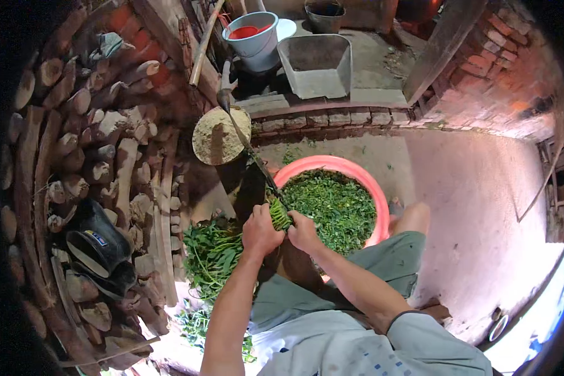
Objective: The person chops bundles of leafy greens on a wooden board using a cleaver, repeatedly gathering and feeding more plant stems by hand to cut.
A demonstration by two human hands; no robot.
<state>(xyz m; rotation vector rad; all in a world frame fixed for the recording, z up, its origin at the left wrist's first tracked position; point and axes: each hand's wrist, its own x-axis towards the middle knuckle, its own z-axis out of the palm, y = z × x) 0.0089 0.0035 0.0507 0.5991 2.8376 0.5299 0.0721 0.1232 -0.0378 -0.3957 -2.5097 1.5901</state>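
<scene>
My left hand (262, 230) grips a bunch of green leafy stems (280, 214), its cut ends bundled tight. My right hand (303, 231) is closed beside it, at the near end of a long dark metal blade (258, 162); my fingers hide what they grip there. The blade slants away to the upper left, toward a pale handle-like piece (226, 77). Just beyond my hands sits a red plastic basin (379, 202) filled with chopped greens (329, 207). Uncut leafy stems (211, 258) are heaped left of my left forearm.
A round container of pale yellowish meal (211, 136) stands beyond the blade. On the raised ledge are a grey bucket (258, 54), a metal scoop (316, 66) and a dark pail (325, 19). Stacked firewood (122, 160) fills the left, with black rubber boots (98, 239) on it.
</scene>
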